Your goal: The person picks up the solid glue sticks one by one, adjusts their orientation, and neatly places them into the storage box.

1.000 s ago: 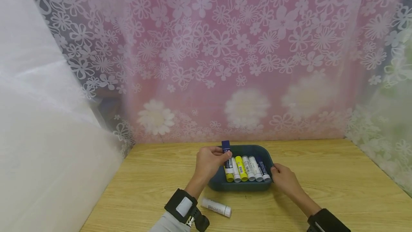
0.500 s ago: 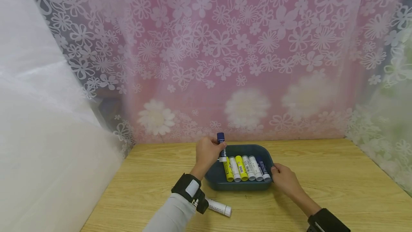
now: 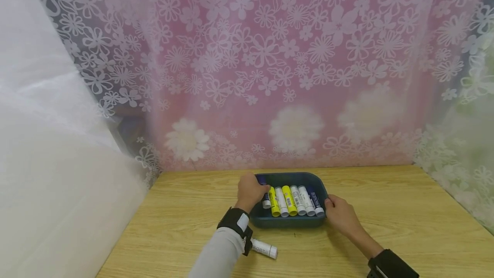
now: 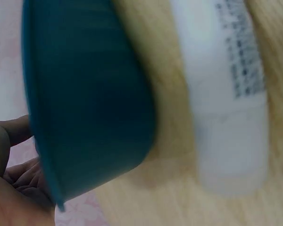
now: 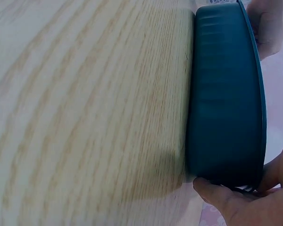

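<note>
My left hand (image 3: 250, 190) reaches over the left end of a dark teal plastic tray (image 3: 287, 223) and pinches a navy blue glue stick (image 3: 266, 203) with a white end. The thumb lies across it, hiding its middle. Right of it, glue sticks lie side by side in a row: a yellow one (image 3: 274, 205), a white one (image 3: 281, 203), another yellow one (image 3: 289, 200), more white ones and a blue one (image 3: 316, 203). My right hand (image 3: 341, 213) grips the tray's right end; in the right wrist view its thumb (image 5: 210, 190) presses near the bottom of the wall.
A loose white glue stick (image 3: 265, 249) lies on the wooden table (image 3: 328, 252) in front of the tray, partly behind the left wrist strap. A flowered curtain (image 3: 285, 76) hangs along the table's back edge, and white sheeting (image 3: 58, 162) closes off the left.
My left hand first lifts the blue glue stick up and left from over the row, then lowers it into the tray beside the leftmost yellow one. The right hand stays on the tray.
</note>
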The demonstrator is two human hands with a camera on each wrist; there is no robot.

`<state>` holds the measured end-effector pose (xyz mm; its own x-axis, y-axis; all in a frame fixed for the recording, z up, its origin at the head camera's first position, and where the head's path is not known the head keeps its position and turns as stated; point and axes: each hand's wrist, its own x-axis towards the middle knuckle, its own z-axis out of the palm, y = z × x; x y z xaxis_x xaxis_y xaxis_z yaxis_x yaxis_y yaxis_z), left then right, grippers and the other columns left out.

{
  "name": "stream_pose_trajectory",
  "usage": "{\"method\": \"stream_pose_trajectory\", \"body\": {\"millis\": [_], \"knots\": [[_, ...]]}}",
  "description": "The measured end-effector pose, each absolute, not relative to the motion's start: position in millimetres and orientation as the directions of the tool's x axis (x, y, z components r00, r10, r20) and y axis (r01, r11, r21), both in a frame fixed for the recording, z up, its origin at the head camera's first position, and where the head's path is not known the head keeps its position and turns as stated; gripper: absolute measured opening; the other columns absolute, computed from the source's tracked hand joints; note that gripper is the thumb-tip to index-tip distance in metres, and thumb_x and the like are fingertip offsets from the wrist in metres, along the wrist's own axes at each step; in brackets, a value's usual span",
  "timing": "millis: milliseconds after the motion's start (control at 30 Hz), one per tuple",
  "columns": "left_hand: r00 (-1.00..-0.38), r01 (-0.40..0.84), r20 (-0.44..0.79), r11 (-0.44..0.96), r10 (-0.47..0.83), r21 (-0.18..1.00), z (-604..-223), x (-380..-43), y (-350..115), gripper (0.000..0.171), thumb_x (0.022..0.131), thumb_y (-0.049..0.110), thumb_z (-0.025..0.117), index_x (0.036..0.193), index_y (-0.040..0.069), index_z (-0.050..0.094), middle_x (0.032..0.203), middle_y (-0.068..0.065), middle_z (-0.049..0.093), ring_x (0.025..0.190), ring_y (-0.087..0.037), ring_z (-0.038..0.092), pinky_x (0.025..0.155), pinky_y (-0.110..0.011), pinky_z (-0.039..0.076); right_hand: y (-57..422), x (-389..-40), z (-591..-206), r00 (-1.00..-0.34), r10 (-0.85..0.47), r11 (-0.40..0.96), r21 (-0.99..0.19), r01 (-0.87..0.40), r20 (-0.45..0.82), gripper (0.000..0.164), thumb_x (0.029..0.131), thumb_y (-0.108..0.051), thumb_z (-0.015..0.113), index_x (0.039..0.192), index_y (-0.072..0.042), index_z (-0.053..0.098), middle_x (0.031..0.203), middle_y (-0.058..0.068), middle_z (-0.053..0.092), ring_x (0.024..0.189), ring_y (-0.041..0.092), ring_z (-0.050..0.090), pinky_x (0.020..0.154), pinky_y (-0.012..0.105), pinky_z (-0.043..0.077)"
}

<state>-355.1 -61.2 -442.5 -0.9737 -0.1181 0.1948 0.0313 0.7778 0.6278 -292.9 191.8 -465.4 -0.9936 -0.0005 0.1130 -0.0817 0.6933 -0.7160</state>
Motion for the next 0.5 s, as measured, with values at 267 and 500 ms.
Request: {"method": "stream_pose_trajectory", "body": {"millis": [267, 500], "knots": [[-0.985, 0.030, 0.156, 0.804, -0.079, 0.594, -445.8, -350.4, -56.1, 0.028, 0.082, 0.021, 0.086, 0.069, 0.002, 0.070, 0.057, -0.004, 0.061, 0.047, -0.014, 0.058, 0.044, -0.024, 0.043, 190.8, -290.7, -464.0, -0.992, 0.012, 0.695, -0.714, -0.081, 0.124, 0.027, 0.104, -0.010, 0.041, 0.078, -0.007, 0.048, 0.068, 0.003, 0.042, 0.062, 0.018, 0.044, 0.056, 0.032, 0.035], [-0.989, 0.019, 0.133, 0.834, -0.065, 0.551, -446.3, -352.2, -56.4, 0.030, 0.082, 0.025, 0.086, 0.075, 0.001, 0.070, 0.064, -0.006, 0.061, 0.056, -0.017, 0.058, 0.049, -0.027, 0.045, 190.5, -291.5, -466.6, -0.991, 0.010, 0.703, -0.705, -0.090, 0.136, 0.028, 0.104, -0.011, 0.042, 0.077, -0.008, 0.046, 0.068, 0.003, 0.041, 0.061, 0.018, 0.044, 0.056, 0.032, 0.034]]}}
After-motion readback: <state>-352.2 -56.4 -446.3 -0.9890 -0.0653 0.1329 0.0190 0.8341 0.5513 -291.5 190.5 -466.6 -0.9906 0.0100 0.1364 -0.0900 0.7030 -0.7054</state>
